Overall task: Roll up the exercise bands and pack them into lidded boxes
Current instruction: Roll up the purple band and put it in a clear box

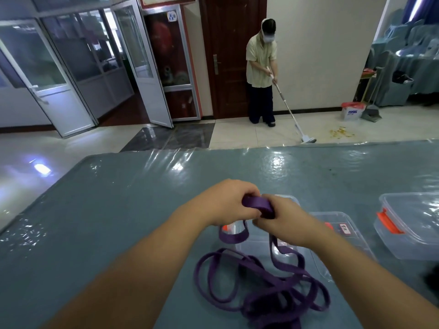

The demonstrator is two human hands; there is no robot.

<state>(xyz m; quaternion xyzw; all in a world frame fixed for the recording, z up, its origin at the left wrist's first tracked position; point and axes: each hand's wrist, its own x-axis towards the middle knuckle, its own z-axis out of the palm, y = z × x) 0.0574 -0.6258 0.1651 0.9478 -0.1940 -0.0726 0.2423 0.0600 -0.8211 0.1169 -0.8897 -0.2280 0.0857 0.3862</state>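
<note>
A purple exercise band (257, 206) is partly wound into a small roll held between both hands above the table. My left hand (225, 203) grips the roll from the left and my right hand (282, 222) grips it from the right. The rest of the band hangs down and lies in loose loops (261, 288) on the table in front of me. Under my hands stands a clear plastic box (259, 243) with an orange clasp. Its clear lid (342, 236) lies just to the right. Another clear box (411, 229) with an orange clasp stands at the far right.
The table (118, 210) wears a grey-blue cloth under shiny clear plastic. Beyond its far edge a person (261, 74) mops the tiled floor near a dark door. A dustpan and a small box (351, 111) stand by the wall at right.
</note>
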